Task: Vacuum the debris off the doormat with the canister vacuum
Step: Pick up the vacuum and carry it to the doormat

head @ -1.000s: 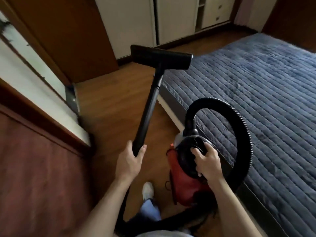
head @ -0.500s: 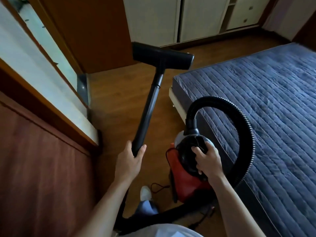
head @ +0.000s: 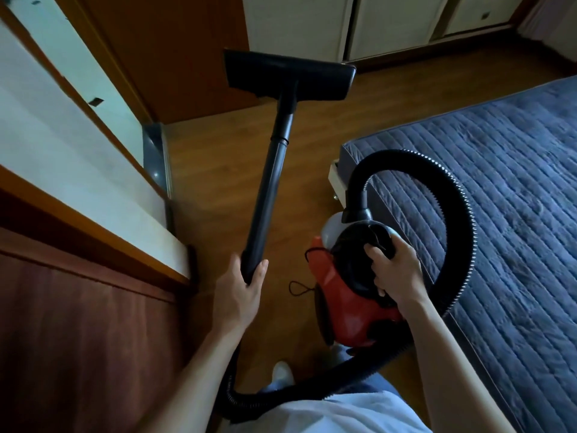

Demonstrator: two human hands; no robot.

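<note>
Head view: the left hand (head: 239,293) is wrapped around the near end of a smooth black wand (head: 268,195), thumb and fingers closed on the tube, while the right hand (head: 395,271) is clenched on the rounded black top of a red canister vacuum (head: 346,295) carried just beside the right leg. The wand, a straight two-section tube with a collar at its joint, runs away to a wide, flat, rectangular floor head (head: 288,78) raised clear of the wooden floor (head: 218,157). A ribbed black hose (head: 462,220) arcs up from the canister's neck, loops right over the edge of a blue-grey quilted mattress (head: 499,182) (stitched in long parallel channels), then curls back under the body. A thin dark cord loop (head: 299,289) dangles left of the canister. No doormat appears in this view. At far left stand a white wall panel (head: 62,157) and brown door (head: 175,51); pale cabinet doors (head: 374,23) line the far wall.
</note>
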